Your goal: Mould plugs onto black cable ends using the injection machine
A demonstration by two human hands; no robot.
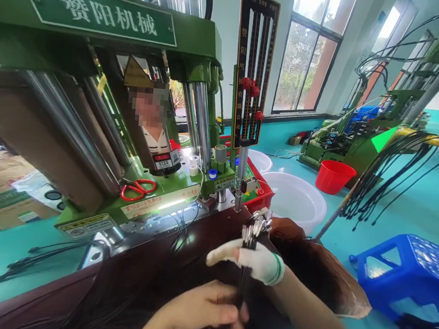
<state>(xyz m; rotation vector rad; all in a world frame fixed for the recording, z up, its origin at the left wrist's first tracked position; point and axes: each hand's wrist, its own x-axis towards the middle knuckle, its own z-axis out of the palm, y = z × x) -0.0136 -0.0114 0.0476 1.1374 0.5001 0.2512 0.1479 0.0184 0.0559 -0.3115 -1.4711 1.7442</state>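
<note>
There were two hands (207, 307), one glove (266, 265), one pair of scissors (137, 191), three red knobs (254, 91), two white tubs (312, 221), one red bucket (333, 177), one blue stool (434, 257) and, blurred together, apparently several cables (246, 277).

We face a machine (137, 50) behind the worktop's (213, 235) far edge.
Scissors (138, 188) lie on it, left of a spool (213, 173); past the right edge sits a sack (356, 297), a tub (297, 197) behind, a stool (430, 257) farther right.

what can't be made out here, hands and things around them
All in the head view:
- cable bundle, lower end: hidden by the left hand
- metallic tips: blurred, too fine to count
- brown bag, contents: too dark
- blue stool: cut off by the right edge
</note>
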